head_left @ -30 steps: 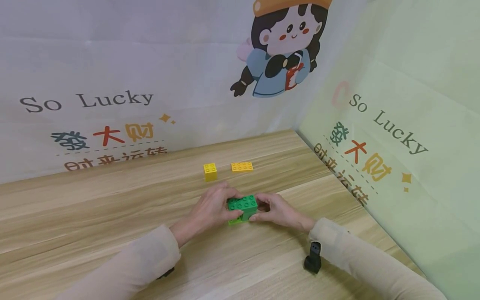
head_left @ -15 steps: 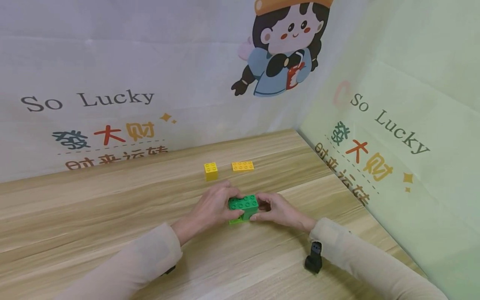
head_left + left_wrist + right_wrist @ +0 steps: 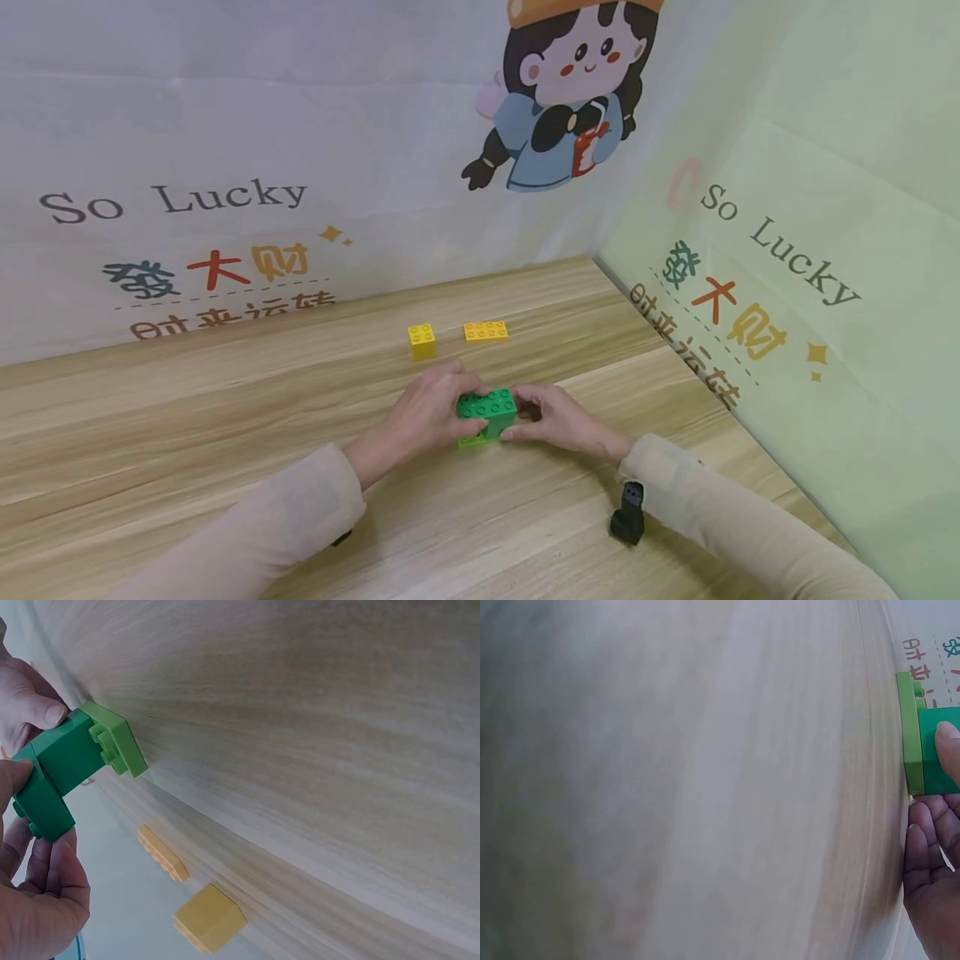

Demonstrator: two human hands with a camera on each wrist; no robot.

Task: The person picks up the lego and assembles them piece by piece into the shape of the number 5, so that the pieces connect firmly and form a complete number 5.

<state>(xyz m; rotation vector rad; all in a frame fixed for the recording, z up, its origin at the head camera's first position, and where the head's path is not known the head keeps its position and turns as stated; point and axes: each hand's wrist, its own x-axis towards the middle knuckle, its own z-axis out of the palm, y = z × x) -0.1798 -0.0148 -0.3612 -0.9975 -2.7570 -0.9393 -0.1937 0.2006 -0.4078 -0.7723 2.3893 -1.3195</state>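
Observation:
A small stack of toy building bricks stands on the table between my hands. A light green studded plate (image 3: 116, 739) lies at the bottom. On one end of it stands a dark green brick (image 3: 71, 754), and another dark green brick (image 3: 491, 405) lies across the top, overhanging to the left above the plate. My left hand (image 3: 429, 410) pinches the overhanging top brick between thumb and fingers. At the stack's other end, my right hand (image 3: 561, 422) grips the lower dark green brick, its thumb (image 3: 949, 746) on the near side and its fingers partly hidden behind.
Beyond my hands stand a yellow brick (image 3: 422, 342) and, to its right, a flat orange plate (image 3: 486, 331). Printed white cloth (image 3: 375, 167) closes off the wooden table (image 3: 187, 400) at the back and on the right. A black device (image 3: 627, 512) hangs under the right cuff.

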